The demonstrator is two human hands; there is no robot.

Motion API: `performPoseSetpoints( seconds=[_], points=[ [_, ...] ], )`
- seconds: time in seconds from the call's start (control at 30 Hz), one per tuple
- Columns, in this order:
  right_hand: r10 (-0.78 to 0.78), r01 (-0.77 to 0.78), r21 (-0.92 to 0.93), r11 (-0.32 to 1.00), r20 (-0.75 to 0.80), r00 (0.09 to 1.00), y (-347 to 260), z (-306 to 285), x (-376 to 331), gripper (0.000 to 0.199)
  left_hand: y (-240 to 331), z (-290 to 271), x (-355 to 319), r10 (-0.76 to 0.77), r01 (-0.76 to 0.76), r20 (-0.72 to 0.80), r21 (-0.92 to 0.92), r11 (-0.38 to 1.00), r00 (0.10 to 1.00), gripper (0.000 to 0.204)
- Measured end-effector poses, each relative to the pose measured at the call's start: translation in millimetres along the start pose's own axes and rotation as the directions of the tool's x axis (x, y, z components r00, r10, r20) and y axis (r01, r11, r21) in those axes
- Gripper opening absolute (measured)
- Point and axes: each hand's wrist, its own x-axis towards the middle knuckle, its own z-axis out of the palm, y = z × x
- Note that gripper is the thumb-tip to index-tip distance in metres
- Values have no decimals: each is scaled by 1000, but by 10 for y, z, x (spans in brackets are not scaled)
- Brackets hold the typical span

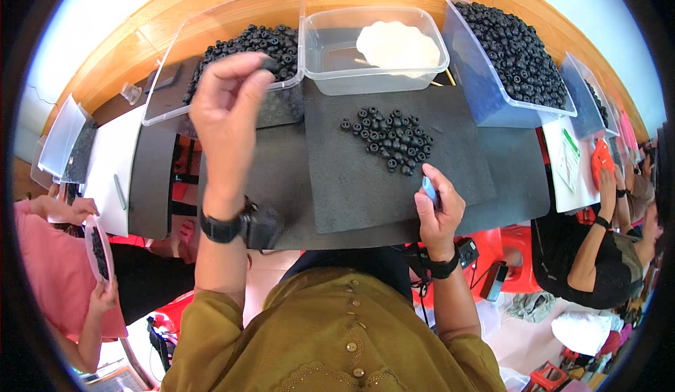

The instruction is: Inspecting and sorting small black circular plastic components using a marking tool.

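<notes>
My left hand [225, 107] is raised over the near edge of a clear bin [211, 26] heaped with small black rings [264, 40]. Its fingertips pinch one black ring. My right hand [437, 206] rests at the front of a dark foam mat [351, 174] and grips a small light-blue tool [429, 189]. A loose pile of black rings [394, 139] lies on the mat just beyond that hand. Both wrists carry black straps.
A clear tub [337, 47] holding a white lumpy sheet stands behind the mat. A bluish bin [485, 90] full of black rings is at the right. A person in pink [56, 272] sits at the left, another in black [598, 251] at the right.
</notes>
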Motion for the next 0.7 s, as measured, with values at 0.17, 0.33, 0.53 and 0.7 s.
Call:
performPoseSetpoints(
  seconds=[0.17,0.33,0.53,0.7],
  points=[
    [28,-26,-55,998,33,999,-42,-11,10,36,10,66,-69,379,-489,309,579,653,872,22],
    [17,-17,-31,999,14,1000,1,-6,-10,34,-230,567,-643,-8,-148,617,202,968,787,18],
    [51,-51,-12,999,17,999,-40,1,6,33,-592,718,-671,-57,-227,674,326,918,737,21],
    [66,-66,4,998,53,996,-66,-22,21,30,-481,631,-673,-279,146,706,243,959,651,24]
  ],
)
